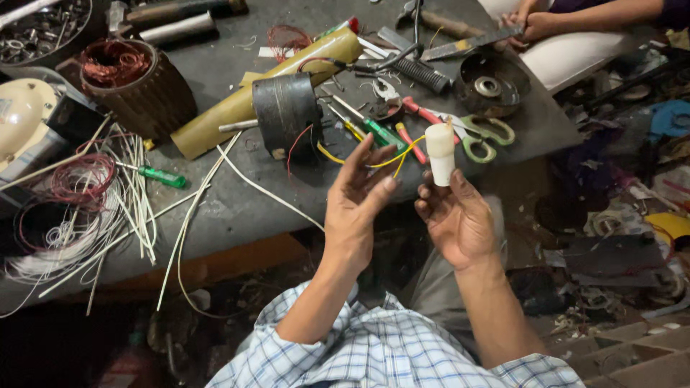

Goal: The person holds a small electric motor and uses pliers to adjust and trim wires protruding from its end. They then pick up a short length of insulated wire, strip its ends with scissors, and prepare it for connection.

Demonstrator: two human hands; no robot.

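Note:
My right hand point(454, 219) holds a white cylindrical capacitor point(440, 153) upright between its fingertips, just off the table's near edge. Yellow wires point(397, 154) run from the capacitor's top toward my left hand point(357, 197), whose fingers are spread apart beside them; I cannot tell whether it touches the wires. Past the hands, a dark round motor point(286, 115) with a shaft lies on the grey table point(237, 205), with a red wire and a yellow wire trailing from it.
Screwdrivers, red pliers point(413, 122) and green-handled scissors point(487, 136) litter the table behind the capacitor. A yellow-brown tube point(237, 104), a wound stator point(133, 86) and bundles of white wire point(115, 215) lie left. Another person's hands point(535, 25) rest at the top right. Scrap covers the floor on the right.

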